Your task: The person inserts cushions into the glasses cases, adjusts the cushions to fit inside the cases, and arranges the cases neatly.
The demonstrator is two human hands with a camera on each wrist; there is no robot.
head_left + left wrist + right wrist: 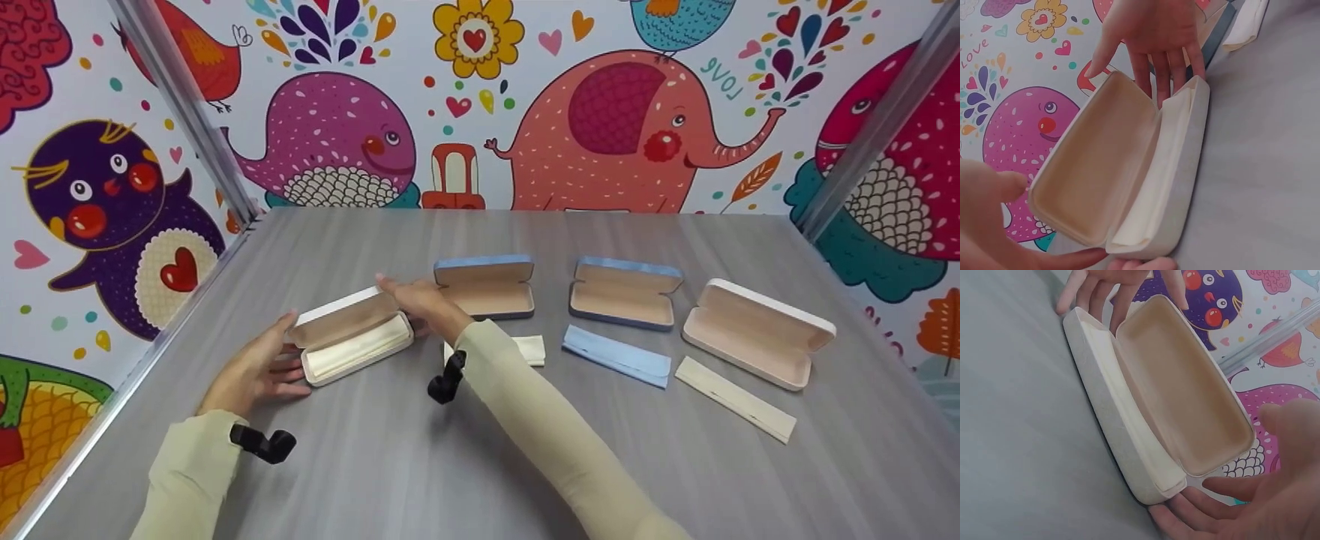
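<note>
A white glasses case stands with its lid raised on the left side of the table, tan inside. A folded cream cloth lies lengthwise in its base. At the case's left end is my left hand, fingertips by the base and thumb beside the lid. My right hand is at the other end, its thumb near the lid's upper corner and its extended fingers against the base's end in the left wrist view. Both hands have spread, fairly straight fingers.
Two blue glasses cases and another white case sit with lids up to the right. Before them lie a cream cloth, a blue cloth and a beige cloth. A printed wall panel rises behind the table.
</note>
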